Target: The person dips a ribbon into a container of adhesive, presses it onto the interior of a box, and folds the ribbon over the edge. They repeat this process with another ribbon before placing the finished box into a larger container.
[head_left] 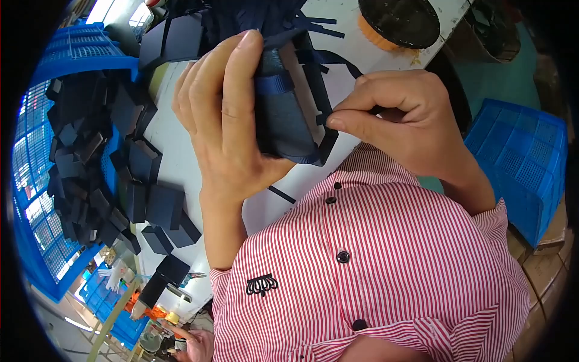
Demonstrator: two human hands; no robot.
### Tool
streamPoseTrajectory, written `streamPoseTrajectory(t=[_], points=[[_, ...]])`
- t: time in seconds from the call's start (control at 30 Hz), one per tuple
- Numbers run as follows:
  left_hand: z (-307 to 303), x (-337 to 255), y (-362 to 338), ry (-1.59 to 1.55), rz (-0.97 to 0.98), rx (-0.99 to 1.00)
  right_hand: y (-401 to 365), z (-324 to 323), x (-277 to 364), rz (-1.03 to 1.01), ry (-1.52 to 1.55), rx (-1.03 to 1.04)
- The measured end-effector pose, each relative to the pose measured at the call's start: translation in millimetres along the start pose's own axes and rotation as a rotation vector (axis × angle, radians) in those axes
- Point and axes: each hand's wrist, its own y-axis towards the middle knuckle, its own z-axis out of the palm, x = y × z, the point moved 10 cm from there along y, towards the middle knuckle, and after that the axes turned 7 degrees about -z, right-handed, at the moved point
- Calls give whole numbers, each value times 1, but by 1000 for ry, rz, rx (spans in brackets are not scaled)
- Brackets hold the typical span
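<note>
In my left hand (226,108) is a small dark blue box (286,123), tilted, with the fingers along its far side and the thumb underneath. A shiny blue ribbon band (274,84) crosses the box's face. The box's side toward my right hand shows a pale inner surface framed by dark edges. My right hand (404,114) is closed in a pinch at that edge, thumb and forefinger on the end of a short dark ribbon (322,117). Beyond the box, a heap of dark blue strips (241,18) lies on the white table (181,114).
A blue plastic crate (36,199) full of dark boxes (78,151) stands on the left, with more boxes (163,205) beside it. At the upper right is an orange tub with a black top (401,24). Another blue crate (518,163) stands right. A person (196,347) appears at lower left.
</note>
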Motion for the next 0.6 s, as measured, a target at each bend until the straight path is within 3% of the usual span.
streamPoseTrajectory(t=[0.47, 0.6], points=[[0, -5, -1, 40, 46, -28, 2, 5, -5, 114, -86, 0], [5, -10, -2, 80, 39, -24, 1, 7, -22, 259, -233, -13]])
